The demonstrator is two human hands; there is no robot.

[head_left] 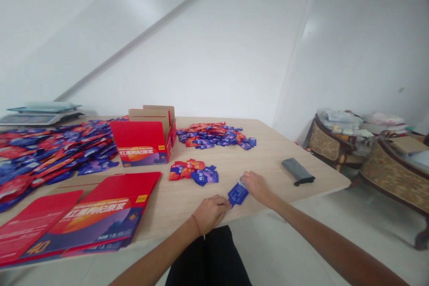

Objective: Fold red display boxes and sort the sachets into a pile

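Note:
At the table's front edge, my left hand (212, 212) has its fingers closed on the lower left corner of a blue sachet (237, 193). My right hand (256, 184) pinches the upper end of it, where a pale whitish patch shows. I cannot tell whether one sachet or a few overlap there. Just beyond lies a small group of red sachets (186, 170) and blue sachets (205, 176), flat on the table. A larger heap of red and blue sachets (214, 135) sits farther back.
An open red carton (142, 149) stands left of centre, with flattened cartons (97, 214) in front. A big sachet pile (60, 152) covers the left side, near a scale (40, 116). A grey cloth pouch (297, 170) lies right. Loaded armchairs (325, 143) stand beyond the table (268, 143).

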